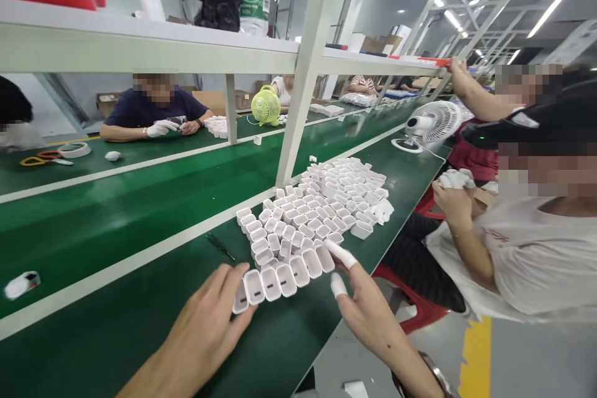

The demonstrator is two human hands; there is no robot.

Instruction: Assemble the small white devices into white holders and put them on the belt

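Observation:
A curved row of small, open-topped white plastic cases (270, 283) stretches between my hands over the green table; several have a dark slot inside. My left hand (209, 311) is closed around the row's left end, its thumb on the near side and its fingers on the far side. At the right end is my right hand (364, 298), with white covers on its thumb and index finger. Its index fingertip touches the last case, while the thumb stands apart from it. Behind the row lies a large cluster of similar white cases (321, 205).
Black tweezers (220, 246) lie left of the cluster. A white-framed shelf post (303, 74) rises behind it. A white fan (426, 124) stands farther along the table. A co-worker (504, 249) sits close on the right, another (158, 106) across the green belt (140, 205).

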